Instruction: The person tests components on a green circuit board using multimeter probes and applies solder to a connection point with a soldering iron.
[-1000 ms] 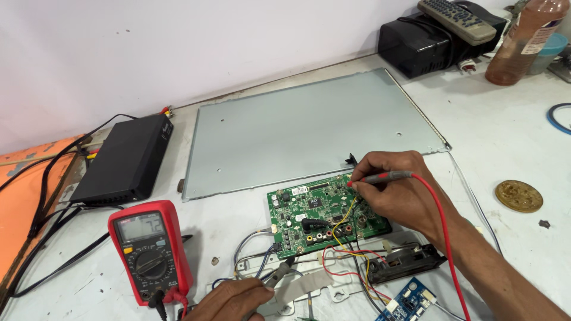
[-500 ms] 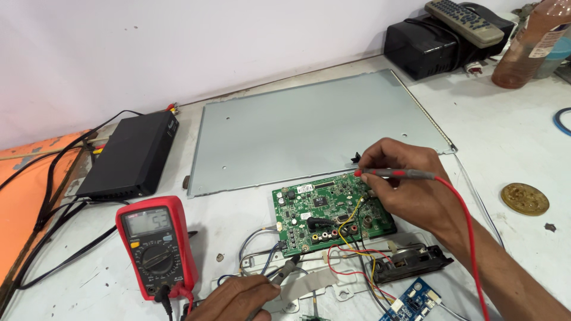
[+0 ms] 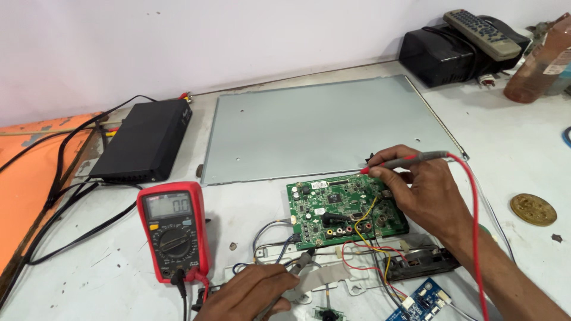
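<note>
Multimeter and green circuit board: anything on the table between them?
Head view: mostly bare white table between the red multimeter and the green circuit board; only thin wires loop out near the board's lower left corner.

Two hands are seen, one left hand [image 3: 247, 294] and one right hand [image 3: 419, 193]. One multimeter [image 3: 174, 230], one green board [image 3: 345, 209], one metal panel [image 3: 324, 128], two black boxes [image 3: 146, 141] [image 3: 455, 53], one remote [image 3: 480, 34] and one brass disc [image 3: 533, 209] are counted.

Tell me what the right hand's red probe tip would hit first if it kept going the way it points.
The right hand aims the red probe leftward and slightly down. Its tip sits at the top edge of the green circuit board, so the board looks first, though depth is unclear.
</note>
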